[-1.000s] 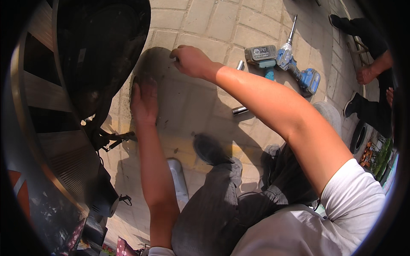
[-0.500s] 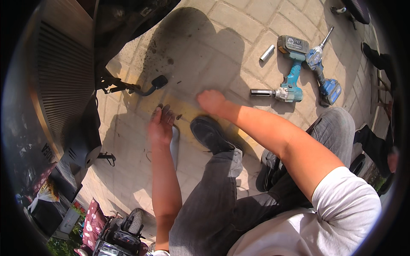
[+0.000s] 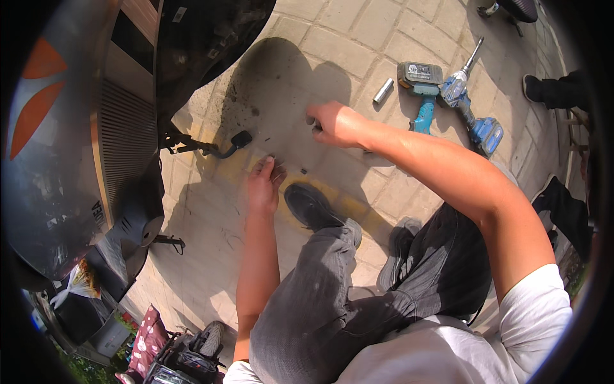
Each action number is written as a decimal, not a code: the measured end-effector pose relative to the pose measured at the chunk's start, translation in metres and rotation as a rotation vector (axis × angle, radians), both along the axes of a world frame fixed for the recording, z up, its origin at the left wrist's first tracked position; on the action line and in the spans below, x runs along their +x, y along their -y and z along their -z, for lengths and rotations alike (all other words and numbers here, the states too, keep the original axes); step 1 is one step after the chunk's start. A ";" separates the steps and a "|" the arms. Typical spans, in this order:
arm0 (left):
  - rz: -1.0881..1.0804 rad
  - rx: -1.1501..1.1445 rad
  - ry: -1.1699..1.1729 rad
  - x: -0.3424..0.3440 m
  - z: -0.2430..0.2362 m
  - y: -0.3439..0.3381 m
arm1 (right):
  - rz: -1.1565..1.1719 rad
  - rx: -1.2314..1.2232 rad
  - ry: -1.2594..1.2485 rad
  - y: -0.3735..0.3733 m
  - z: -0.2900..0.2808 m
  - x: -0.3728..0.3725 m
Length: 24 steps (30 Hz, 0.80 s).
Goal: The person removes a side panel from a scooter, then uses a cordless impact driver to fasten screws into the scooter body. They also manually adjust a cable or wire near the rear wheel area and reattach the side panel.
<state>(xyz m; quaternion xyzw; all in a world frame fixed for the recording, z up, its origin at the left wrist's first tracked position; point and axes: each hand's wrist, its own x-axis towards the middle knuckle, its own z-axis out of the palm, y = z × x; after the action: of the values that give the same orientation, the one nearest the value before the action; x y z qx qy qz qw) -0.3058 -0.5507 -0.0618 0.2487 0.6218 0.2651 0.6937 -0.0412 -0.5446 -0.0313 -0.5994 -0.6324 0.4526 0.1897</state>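
Note:
Over the paving, my left hand (image 3: 264,184) is raised with its thumb and fingertips drawn together; whatever may be between them is too small to make out. To its right and a little farther away, my right hand (image 3: 337,123) has its fingers curled in, and its grip is partly hidden. The hands are apart from each other. Left of them, a bent metal lever with a dark pad (image 3: 240,139) sticks out from under a grey scooter (image 3: 128,134). A small dark piece (image 3: 304,171) lies on the ground between my left hand and my dark shoe (image 3: 312,206).
A teal cordless impact wrench (image 3: 422,115) lies at the right, partly covered by my right forearm. Beside it are a blue cordless driver (image 3: 472,109) and a loose silver socket (image 3: 383,91). Another person's dark shoe (image 3: 532,88) stands at the far right. A wheeled frame (image 3: 185,352) is at lower left.
My left hand has moved right and slightly away from me. My right hand has shifted farther away, and its forearm now covers the wrench's front end. The view has shifted, showing more of the scooter.

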 end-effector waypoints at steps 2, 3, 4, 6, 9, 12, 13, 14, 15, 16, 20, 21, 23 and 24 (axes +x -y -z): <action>0.139 0.036 -0.124 0.023 -0.015 0.012 | -0.116 0.003 0.002 0.008 -0.046 0.025; 0.233 0.074 -0.128 0.038 -0.024 0.015 | -0.075 0.035 -0.089 0.018 -0.067 0.035; 0.327 0.107 -0.135 0.054 -0.032 0.020 | -0.036 0.062 -0.182 0.031 -0.083 0.045; 0.568 0.199 -0.186 0.079 -0.048 0.024 | 0.094 0.086 -0.229 0.054 -0.098 0.062; 0.890 0.403 -0.353 0.082 -0.053 0.017 | 0.313 0.138 -0.199 0.054 -0.078 0.067; 0.993 0.369 -0.376 0.138 -0.088 0.010 | 0.419 0.289 -0.128 0.048 -0.059 0.091; 0.959 0.367 -0.273 0.148 -0.101 0.016 | 0.407 0.273 -0.129 0.048 -0.050 0.089; 1.016 0.372 -0.286 0.158 -0.117 0.013 | 0.425 0.243 -0.169 0.049 -0.044 0.090; 1.071 0.366 -0.291 0.169 -0.130 0.009 | 0.441 0.201 -0.204 0.054 -0.037 0.091; 1.122 0.393 -0.302 0.181 -0.145 -0.001 | 0.455 0.191 -0.235 0.049 -0.037 0.098; 0.846 0.266 -0.010 0.215 -0.134 -0.033 | 0.523 0.038 -0.265 0.053 -0.025 0.119; 0.674 0.171 0.057 0.217 -0.122 -0.044 | 0.551 -0.069 -0.307 0.053 -0.028 0.123; 0.338 0.100 0.299 0.209 -0.089 -0.068 | 0.590 -0.056 -0.231 0.064 -0.018 0.137; 0.157 0.101 0.370 0.201 -0.074 -0.086 | 0.610 -0.087 -0.191 0.065 -0.022 0.145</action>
<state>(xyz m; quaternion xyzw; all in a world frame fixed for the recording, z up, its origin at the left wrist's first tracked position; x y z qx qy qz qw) -0.1045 -0.4652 0.0120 0.2779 0.4483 0.2824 0.8012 0.1037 -0.6096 -0.0097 -0.7236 -0.3831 0.4556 0.3495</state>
